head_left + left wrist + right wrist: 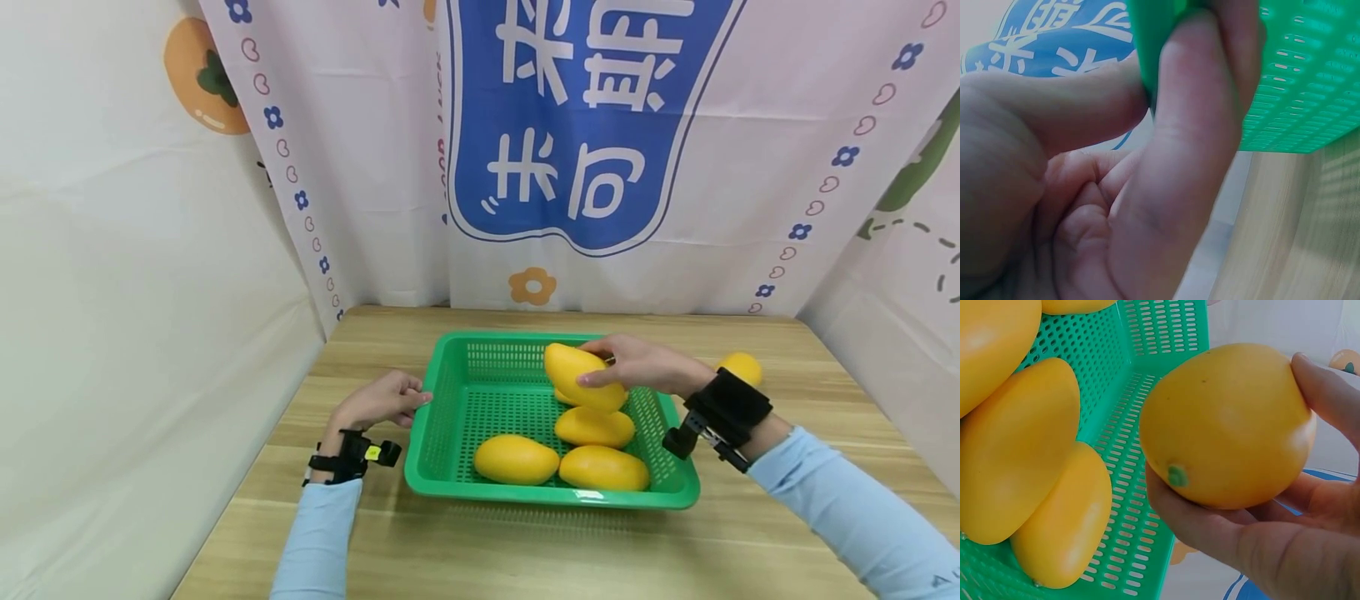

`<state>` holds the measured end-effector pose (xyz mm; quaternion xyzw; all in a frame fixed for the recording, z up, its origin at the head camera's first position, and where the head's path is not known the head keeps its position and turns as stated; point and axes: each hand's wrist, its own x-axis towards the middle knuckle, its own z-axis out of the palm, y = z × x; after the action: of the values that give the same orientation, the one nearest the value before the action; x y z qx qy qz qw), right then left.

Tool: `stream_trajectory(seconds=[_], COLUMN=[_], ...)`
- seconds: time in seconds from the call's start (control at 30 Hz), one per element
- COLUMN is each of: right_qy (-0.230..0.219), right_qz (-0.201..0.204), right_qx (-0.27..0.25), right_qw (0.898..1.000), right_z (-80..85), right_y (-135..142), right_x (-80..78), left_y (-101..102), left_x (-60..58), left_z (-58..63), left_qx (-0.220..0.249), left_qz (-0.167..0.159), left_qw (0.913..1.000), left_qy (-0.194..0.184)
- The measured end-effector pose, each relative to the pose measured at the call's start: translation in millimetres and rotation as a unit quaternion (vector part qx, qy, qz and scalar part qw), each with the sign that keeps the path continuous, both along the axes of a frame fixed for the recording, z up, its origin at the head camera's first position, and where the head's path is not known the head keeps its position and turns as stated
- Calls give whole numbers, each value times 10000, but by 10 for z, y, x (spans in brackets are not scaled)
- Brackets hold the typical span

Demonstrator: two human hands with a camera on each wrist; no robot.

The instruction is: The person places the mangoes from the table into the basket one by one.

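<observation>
A green plastic basket (487, 494) with slotted walls stands on the table. My left hand (386, 398) grips its left rim; the left wrist view shows thumb and fingers pinching the green edge (1147, 44). Above the basket's right side, my right hand (637, 364) holds a yellow mango (573, 375) between thumb and fingers. Up close, the held mango (1229, 425) has a small green stem spot. Several mangoes lie in the basket, among them a front left mango (517, 459), a front right mango (604, 469) and one behind it (592, 427). Another is mostly hidden beneath the held one.
A yellow fruit (741, 367) sits on the wooden table (525, 558) right of the basket, partly hidden behind my right wrist. White printed cloth (375, 167) hangs behind the table and along both sides.
</observation>
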<state>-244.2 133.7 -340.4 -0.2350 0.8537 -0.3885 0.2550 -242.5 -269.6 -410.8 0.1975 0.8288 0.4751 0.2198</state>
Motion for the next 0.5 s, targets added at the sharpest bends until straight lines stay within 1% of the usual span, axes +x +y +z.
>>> stream_trajectory(seconds=[0.37,0.5], right_qy=[-177,-222], right_qz=[110,101], right_qx=[-325,-329], right_qw=[9993,9992], right_z=[-16,-25], right_y=[-78,-121], right_x=[-36,-34], left_y=[6,4], left_x=[-3,0], left_z=[-7,-9], left_qx=[-10,4], left_qz=[-2,33], left_qw=[10000,10000], left_qy=[7,-26])
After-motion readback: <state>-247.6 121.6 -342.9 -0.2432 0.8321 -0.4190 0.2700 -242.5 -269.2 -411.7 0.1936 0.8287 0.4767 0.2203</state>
